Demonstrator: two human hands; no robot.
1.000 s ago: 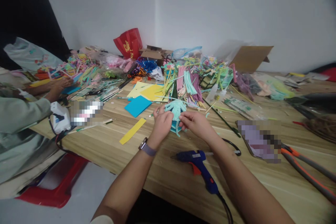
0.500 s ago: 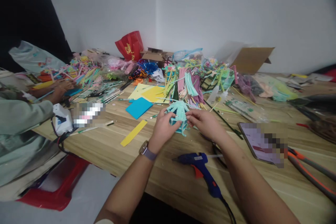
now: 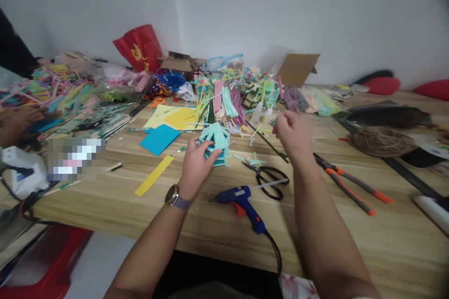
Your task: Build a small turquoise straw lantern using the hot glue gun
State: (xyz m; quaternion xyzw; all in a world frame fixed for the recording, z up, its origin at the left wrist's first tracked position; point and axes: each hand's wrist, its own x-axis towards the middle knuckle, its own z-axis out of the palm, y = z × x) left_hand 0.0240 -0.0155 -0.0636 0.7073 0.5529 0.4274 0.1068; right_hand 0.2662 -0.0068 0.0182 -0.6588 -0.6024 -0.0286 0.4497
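A mint-green pipe-cleaner piece point(image 3: 218, 142) with a darker teal base stands on the wooden table point(image 3: 140, 212). My left hand point(image 3: 198, 161) holds its left front side between thumb and fingers. My right hand point(image 3: 293, 135) is raised over the table to the right, apart from the piece, fingers curled; whether anything is in them is hidden. A blue glue gun point(image 3: 242, 196) lies in front of the piece. Black-handled scissors point(image 3: 268, 180) rest between the glue gun and my right forearm.
Orange-grey pliers point(image 3: 347, 182) and coiled twine point(image 3: 382, 145) lie at the right. Blue card point(image 3: 160, 139) and a yellow strip point(image 3: 154, 175) lie at the left. Pipe-cleaner bundles point(image 3: 228, 100) fill the back. Another person's hand point(image 3: 19, 124) shows at far left.
My right hand has left the mint-green piece and moved right and up. My left hand stays on it. The view has turned right; scissors now show and the phone at the right is no longer visible.
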